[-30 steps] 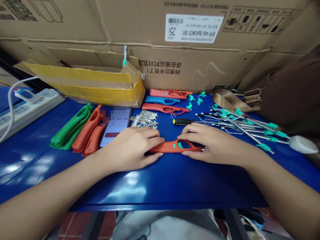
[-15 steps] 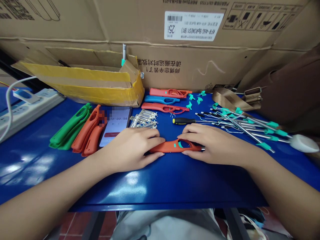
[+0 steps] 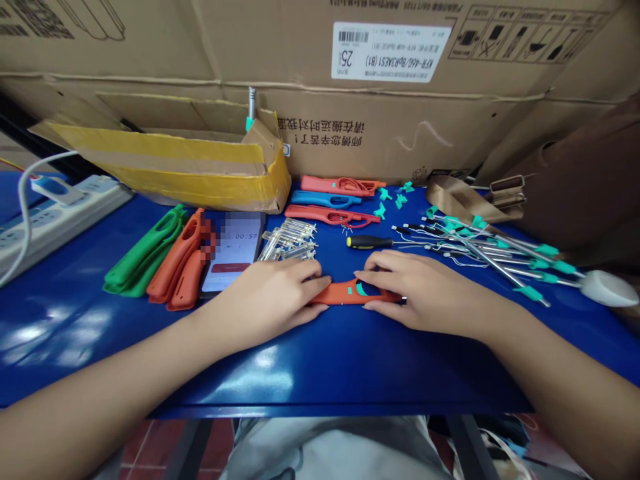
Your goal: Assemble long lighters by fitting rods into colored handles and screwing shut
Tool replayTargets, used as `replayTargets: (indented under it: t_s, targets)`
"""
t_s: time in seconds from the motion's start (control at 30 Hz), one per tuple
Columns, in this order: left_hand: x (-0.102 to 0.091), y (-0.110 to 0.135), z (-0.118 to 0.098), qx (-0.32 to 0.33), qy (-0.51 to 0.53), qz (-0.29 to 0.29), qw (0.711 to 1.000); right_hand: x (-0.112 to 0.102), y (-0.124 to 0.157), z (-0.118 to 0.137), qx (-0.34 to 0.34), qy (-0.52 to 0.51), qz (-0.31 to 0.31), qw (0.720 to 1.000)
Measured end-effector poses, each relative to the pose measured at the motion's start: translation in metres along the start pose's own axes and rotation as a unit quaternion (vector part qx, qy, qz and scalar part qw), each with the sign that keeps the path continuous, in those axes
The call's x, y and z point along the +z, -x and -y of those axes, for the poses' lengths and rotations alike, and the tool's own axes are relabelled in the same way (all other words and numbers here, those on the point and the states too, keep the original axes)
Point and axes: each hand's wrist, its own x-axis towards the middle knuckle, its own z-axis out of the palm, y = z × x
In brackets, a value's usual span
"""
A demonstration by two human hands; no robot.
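Note:
An orange lighter [image 3: 341, 293] with a green trigger lies crosswise near the table's front, held between both hands. My left hand [image 3: 280, 297] is closed on its handle end, thumb in front and fingers behind. My right hand [image 3: 413, 290] grips the other end around the trigger opening, and a bit of metal shows past its fingers. Just behind the right hand lies a black and yellow screwdriver [image 3: 369, 242]. Beyond the left hand are several clear lighter inserts [image 3: 290, 239] in a pile. Metal lighter tubes [image 3: 493, 250] with green pieces and thin wires lie to the right.
Red and blue lighter shells [image 3: 326, 199] and small green triggers [image 3: 383, 210] lie at the back. Green shells [image 3: 145, 257], orange shells [image 3: 175, 267] and a phone [image 3: 235, 243] sit left. A yellow-taped box [image 3: 200, 180], power strip [image 3: 65, 217] and brown strap [image 3: 460, 197] edge the table [image 3: 320, 373].
Both hands stay on the orange lighter with hardly any movement, the left covering slightly more of its handle end. The view has shifted slightly.

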Motion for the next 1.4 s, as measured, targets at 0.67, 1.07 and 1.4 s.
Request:
replayTargets:
  t_s: [0.67,1.07,1.4]
  targets:
    - [0.000,-0.003,0.001,0.003,0.008,-0.063,0.998,-0.004,0.001,0.004,0.022,0.037,-0.045,0.998]
    - [-0.010,-0.002,0.003,-0.045,0.167,-0.006,0.985,-0.012,0.011,-0.004,0.048,0.040,-0.037,0.997]
    - [-0.004,-0.009,-0.011,-0.210,0.655,-0.016,0.726,-0.002,0.003,0.004,-0.011,-0.016,-0.103,0.994]
